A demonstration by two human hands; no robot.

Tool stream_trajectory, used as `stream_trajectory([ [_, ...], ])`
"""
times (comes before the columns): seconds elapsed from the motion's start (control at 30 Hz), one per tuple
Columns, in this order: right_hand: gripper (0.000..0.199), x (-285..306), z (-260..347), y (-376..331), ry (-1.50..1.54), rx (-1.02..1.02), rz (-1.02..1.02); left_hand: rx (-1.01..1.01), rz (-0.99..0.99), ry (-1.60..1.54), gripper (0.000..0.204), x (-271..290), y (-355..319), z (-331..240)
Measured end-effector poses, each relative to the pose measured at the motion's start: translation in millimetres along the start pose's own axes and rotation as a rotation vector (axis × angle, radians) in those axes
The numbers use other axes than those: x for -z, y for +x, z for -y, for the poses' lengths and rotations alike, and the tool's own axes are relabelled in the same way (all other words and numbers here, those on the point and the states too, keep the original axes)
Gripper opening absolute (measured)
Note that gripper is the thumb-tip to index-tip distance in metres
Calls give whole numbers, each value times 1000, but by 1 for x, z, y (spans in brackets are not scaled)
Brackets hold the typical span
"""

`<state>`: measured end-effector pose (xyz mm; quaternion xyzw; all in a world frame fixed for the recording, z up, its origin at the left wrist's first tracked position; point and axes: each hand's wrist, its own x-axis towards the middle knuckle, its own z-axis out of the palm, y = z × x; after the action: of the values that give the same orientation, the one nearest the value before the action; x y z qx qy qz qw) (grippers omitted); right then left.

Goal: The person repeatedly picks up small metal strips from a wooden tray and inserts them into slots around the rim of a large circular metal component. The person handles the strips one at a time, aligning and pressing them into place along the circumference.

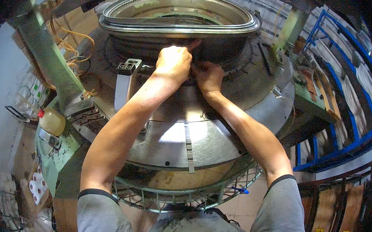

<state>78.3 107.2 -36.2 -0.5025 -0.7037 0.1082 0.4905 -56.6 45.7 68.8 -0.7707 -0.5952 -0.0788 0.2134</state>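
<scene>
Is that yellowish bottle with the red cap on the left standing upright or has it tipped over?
Tipped. The yellowish plastic bottle with the red cap lies on its side on the green machine frame, cap pointing left.

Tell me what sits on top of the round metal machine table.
A dark ring-shaped mould capped by a shiny metal rim. Left hand and right hand press its lower edge, covering that spot.

Both arms are bare from just above the elbow down to the left hand (173,63) and the right hand (208,77), with no glove, watch or ring showing. The person wears a grey short-sleeved shirt (97,216) of a fine heathered weave; each sleeve ends in a narrow dark band. Below the shirt's chest, a greyish patterned cloth with small dark marks shows.
</scene>
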Motion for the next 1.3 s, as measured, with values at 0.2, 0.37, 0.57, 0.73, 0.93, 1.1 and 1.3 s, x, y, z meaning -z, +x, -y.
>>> stream_trajectory([
  [0.2, 31, -6, 7, 20, 57, 93, -233, 18, -18, 10, 12, 3, 4, 2],
  [0.37, 39, 23, 7, 38, -260, 222, -154, 55, 17, -28, 12, 5, 5, 0],
  [0.57, 40, 28, 8, 45, -397, 178, -120, -23, -219, -178, 13, 6, -17, -3],
  [0.73, 54, 22, 9, 46, -328, 131, -106, 218, -356, -688, 35, -2, -32, 1],
  [0.93, 18, 26, 21, 50, 1064, -388, 407, 397, -598, -1189, 18, -16, -24, 7],
  [1.1, 22, 42, 22, 48, 1014, -266, 471, 407, -614, -1396, 15, -28, -24, 6],
  [1.3, 26, 33, 10, 60, 1026, -252, 306, 421, -617, -1647, 13, -33, -21, 5],
])
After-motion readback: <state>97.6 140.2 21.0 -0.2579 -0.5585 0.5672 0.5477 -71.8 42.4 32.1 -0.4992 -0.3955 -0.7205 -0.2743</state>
